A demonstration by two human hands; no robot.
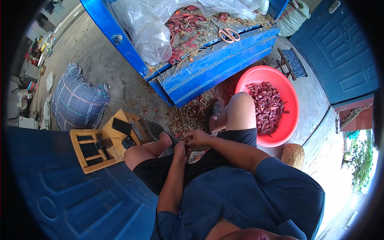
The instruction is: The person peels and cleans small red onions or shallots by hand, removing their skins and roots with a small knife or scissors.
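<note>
My left hand (181, 150) and my right hand (197, 138) meet over my lap, between my knees. The fingers of both look closed in a pinch, and whatever is between them is too small to make out. A pale object (195, 156) lies just below them by my shorts, partly hidden. Beside my right knee stands a red plastic basin (293, 96) with many dried red chili peppers (267, 106) in it. Scissors (229, 35) with pink handles rest on the edge of the blue cart (216, 66) in front of me.
More dried chilies (186, 22), stems and clear plastic sheeting (150, 36) fill the cart bed. Stem litter (190, 116) covers the floor by my feet. To the left are a wooden chair (90, 164) holding a phone (121, 126) and a plaid bundle (78, 98). A small stool (294, 63) stands right.
</note>
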